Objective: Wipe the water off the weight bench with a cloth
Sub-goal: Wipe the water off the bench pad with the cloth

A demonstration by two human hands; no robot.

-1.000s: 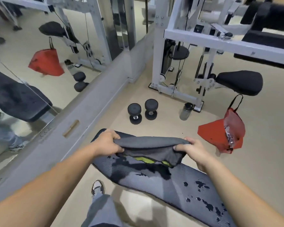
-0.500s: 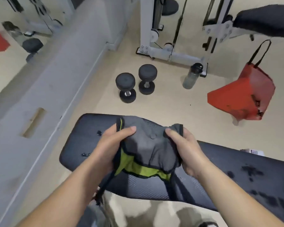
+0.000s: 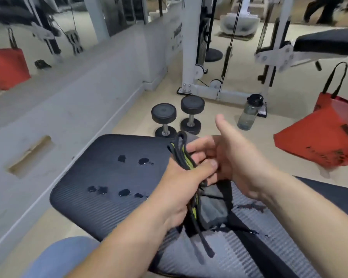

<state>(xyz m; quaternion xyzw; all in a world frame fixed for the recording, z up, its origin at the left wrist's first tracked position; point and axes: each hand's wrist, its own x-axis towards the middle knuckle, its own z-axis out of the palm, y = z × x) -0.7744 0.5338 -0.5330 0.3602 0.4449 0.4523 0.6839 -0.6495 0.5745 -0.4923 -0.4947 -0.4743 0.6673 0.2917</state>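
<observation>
The dark ribbed weight bench point(image 3: 92, 199) fills the lower middle, with several water drops point(image 3: 124, 192) on its left end and more wet patches near the right. A grey cloth with black and yellow-green trim point(image 3: 211, 205) is folded into a narrow bundle above the bench. My left hand point(image 3: 181, 189) grips the bundle from the left. My right hand point(image 3: 233, 157) touches the cloth's upper edge with its fingertips, thumb lifted away.
Two black dumbbells point(image 3: 177, 117) and a clear water bottle point(image 3: 249, 113) stand on the floor beyond the bench. A red bag point(image 3: 321, 141) sits at the right. A white cable machine point(image 3: 205, 89) stands behind. A mirrored wall with a grey ledge point(image 3: 68, 109) runs along the left.
The cloth has been folded from a spread bunch into a narrow bundle. My left hand now holds most of it and my right thumb has lifted off. The view has tilted up.
</observation>
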